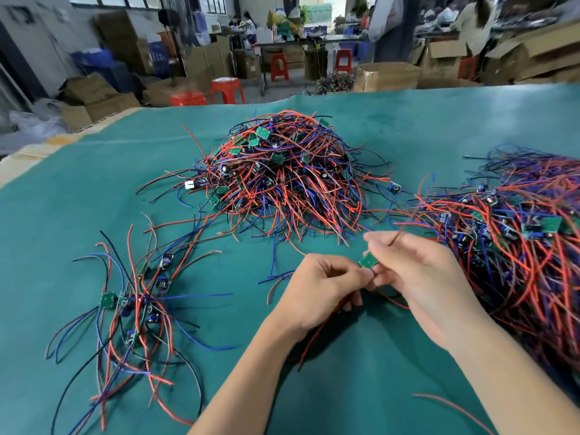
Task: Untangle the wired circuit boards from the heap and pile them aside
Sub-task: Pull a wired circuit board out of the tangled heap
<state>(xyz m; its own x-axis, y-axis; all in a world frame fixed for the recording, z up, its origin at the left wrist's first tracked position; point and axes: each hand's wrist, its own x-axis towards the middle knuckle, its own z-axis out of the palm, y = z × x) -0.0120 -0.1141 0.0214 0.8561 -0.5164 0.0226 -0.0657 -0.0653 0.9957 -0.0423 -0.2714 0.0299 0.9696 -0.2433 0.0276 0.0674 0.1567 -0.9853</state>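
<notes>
A small green circuit board (367,262) is pinched between the fingertips of my left hand (323,288) and my right hand (417,274) above the green mat. Its red wires trail down under my left wrist. Beyond my hands rises a big tangled heap (282,174) of red, blue and black wired boards. Another large heap (521,246) lies at the right, close to my right forearm. At the left lies a small loose pile (135,306) of several boards with their wires spread out.
The green mat (78,215) covers the whole table. A loose red wire (448,406) lies near the front right. Beyond the table's far edge stand red stools (226,91), cardboard boxes (387,77) and people at distant benches.
</notes>
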